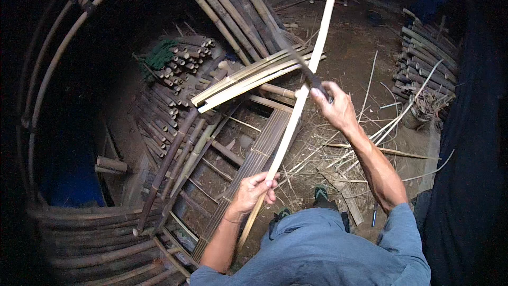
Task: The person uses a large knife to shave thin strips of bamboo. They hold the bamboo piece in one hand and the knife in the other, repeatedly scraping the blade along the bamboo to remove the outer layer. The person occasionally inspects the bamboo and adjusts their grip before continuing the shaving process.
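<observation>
A long pale bamboo strip [292,127] runs slantwise from beside my body up to the top edge of the view. My left hand [253,193] is closed around its lower part, thumb on top. In my right hand [336,107] is the dark handle of a knife [302,64]. Its blade, smeared by motion, points up and left and crosses the strip; whether it touches the strip I cannot tell. Beyond my left hand, several split bamboo strips [241,86] lie together on a bamboo bench [253,151] with a slatted top.
Cut bamboo tubes [159,116] are piled at the left, partly under a green cloth [159,55]. Long poles [227,8] lean in from above. Shavings [312,156] litter the floor near my feet. More bamboo [426,63] is stacked at the right, near a dark hanging cloth [465,180].
</observation>
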Demonstrator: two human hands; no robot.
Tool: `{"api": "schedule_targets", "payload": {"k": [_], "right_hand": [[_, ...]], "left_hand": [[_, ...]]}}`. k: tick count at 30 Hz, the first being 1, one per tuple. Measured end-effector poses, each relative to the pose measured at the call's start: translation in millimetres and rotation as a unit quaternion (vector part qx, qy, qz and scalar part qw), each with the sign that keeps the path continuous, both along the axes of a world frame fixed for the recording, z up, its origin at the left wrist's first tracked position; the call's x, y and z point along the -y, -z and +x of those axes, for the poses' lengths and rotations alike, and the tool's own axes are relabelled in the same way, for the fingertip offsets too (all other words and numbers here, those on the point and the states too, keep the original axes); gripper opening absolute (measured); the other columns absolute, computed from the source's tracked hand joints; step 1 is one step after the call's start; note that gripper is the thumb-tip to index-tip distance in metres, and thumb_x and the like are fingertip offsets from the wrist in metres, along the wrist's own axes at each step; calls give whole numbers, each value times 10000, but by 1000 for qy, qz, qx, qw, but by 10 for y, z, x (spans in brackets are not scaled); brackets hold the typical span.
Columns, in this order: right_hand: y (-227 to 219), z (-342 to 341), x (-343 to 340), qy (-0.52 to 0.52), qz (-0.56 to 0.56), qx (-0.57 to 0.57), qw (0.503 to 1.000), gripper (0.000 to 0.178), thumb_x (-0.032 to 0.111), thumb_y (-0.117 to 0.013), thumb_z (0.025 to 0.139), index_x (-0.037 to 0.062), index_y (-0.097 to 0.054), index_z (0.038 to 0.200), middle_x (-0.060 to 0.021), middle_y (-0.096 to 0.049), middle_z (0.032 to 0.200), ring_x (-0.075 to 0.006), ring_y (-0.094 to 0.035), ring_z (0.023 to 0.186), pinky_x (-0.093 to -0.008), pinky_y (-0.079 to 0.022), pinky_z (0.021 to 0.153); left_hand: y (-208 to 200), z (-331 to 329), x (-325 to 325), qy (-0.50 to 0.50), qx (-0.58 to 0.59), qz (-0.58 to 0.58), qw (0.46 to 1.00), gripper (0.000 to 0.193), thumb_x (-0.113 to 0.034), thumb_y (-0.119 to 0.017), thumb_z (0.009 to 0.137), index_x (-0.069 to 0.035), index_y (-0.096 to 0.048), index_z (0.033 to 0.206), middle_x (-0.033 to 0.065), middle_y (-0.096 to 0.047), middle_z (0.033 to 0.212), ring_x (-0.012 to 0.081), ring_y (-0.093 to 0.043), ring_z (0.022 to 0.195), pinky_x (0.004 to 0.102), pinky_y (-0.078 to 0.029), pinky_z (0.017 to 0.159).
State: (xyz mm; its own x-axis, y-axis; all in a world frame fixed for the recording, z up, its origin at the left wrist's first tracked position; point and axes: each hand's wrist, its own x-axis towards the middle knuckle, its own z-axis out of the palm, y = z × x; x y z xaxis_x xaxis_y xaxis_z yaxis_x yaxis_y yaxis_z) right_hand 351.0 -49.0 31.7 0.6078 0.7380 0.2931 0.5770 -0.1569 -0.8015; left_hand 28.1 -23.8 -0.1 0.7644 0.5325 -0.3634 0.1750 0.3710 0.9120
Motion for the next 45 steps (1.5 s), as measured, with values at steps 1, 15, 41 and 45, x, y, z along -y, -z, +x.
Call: {"api": "schedule_targets", "payload": {"k": [1, 15, 41, 45], "right_hand": [[-71, -68, 98, -29, -96, 44, 994, 515, 532, -610, 874, 24, -601, 960, -170, -653, 743, -343, -665, 642, -451, -518, 582], [109, 272, 332, 9, -192, 176, 965, 560, 616, -465, 923, 64, -552, 888, -139, -609, 598, -287, -657, 555, -442, -530, 493], [30, 50, 468, -22, -71, 189, 979, 498, 567, -599, 865, 70, -565, 857, -188, -625, 643, -375, -659, 602, -474, -507, 520], [-139, 612, 387, 84, -98, 170, 977, 530, 576, -559, 891, 48, -590, 858, -207, -625, 618, -353, -674, 618, -467, -507, 538]], "left_hand": [[4, 65, 31, -36, -11, 22, 999, 268, -130, -548, 972, 2, -607, 1197, -5, -603, 796, 53, -526, 605, 208, -457, 532], [126, -123, 624, -61, -78, 309, 946, 270, -126, -563, 942, 25, -628, 1156, 65, -611, 792, 116, -548, 673, 267, -438, 593], [-27, -298, 762, -79, -40, 39, 995, 401, -152, -501, 1000, -27, -479, 1380, -7, -545, 703, 31, -438, 511, 191, -382, 447], [114, -771, 966, -39, -29, 90, 995, 405, -125, -504, 988, -7, -478, 1374, -1, -565, 679, 40, -446, 494, 206, -371, 424]]}}
